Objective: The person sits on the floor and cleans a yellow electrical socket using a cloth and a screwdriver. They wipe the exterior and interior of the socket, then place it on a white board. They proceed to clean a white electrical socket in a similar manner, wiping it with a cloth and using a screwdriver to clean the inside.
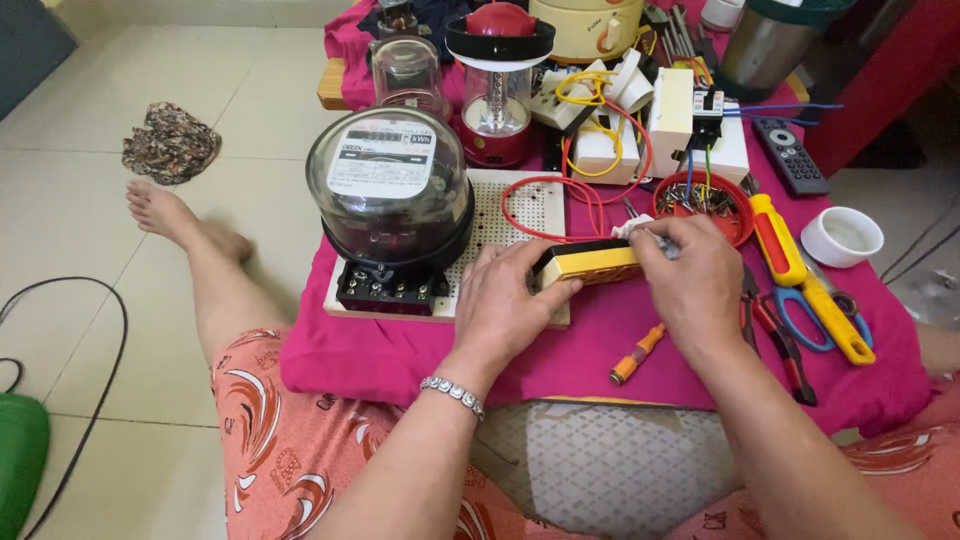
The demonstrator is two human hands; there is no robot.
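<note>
Together the two hands grip a small yellow and black block (590, 264) that lies at the near edge of a white perforated board (520, 215) on the pink-covered counter (420, 355). The left hand (510, 305), with a beaded bracelet at the wrist, closes around the block's left end, thumb on its front face. The right hand (690, 280) is clenched at the block's right end and pinches a small grey and white piece there; what that piece is cannot be made out. Beyond the left hand stands a glass-domed electric meter (390, 195) on the same board, and a loop of red wire (545, 205) lies just past the block. Below the right hand rests a small orange screwdriver (637, 354). To the right of the right hand lie red-handled pliers (775, 335), blue-handled scissors (800, 315) and a yellow and red screwdriver (790, 255). Just beyond that hand sits a red bowl (705, 200) of small parts.
</note>
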